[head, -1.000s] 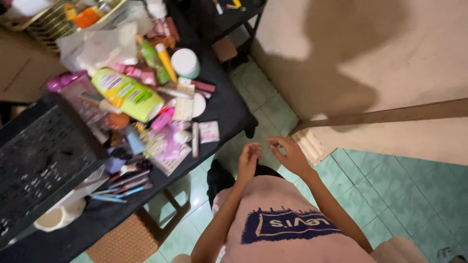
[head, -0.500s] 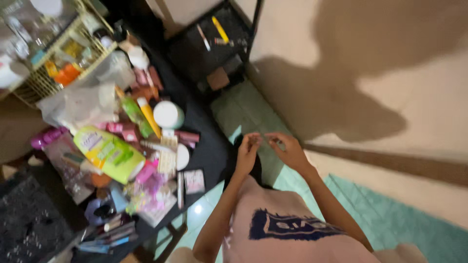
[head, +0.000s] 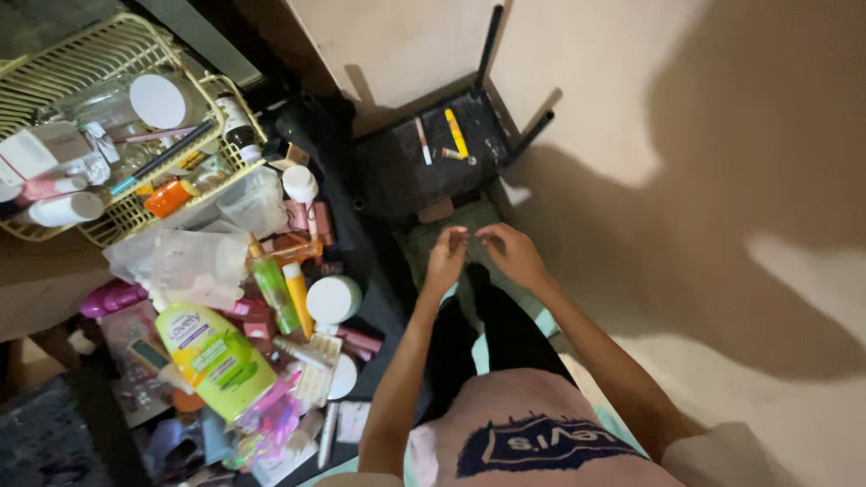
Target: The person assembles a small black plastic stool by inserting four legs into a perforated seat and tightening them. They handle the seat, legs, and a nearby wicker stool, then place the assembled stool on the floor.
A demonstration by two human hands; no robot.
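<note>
My left hand [head: 446,260] and my right hand [head: 513,253] are held close together in front of me, fingertips nearly touching, above the floor. I cannot tell whether anything small is pinched between them. Just beyond them stands a small black stool [head: 433,162] with a yellow tube [head: 456,133] and a thin pen-like stick [head: 421,142] lying on it. To the left of my left hand is a black table [head: 365,261] crowded with cosmetics.
On the table lie a large green lotion bottle [head: 216,359], a round white jar [head: 333,298], a clear plastic bag [head: 194,257] and several tubes. A yellow wire basket [head: 108,54] of bottles sits at the far left. A beige wall is on the right.
The view has swung forward and left, bringing the stool and basket into fuller sight. My hands stay together and have shifted toward the stool.
</note>
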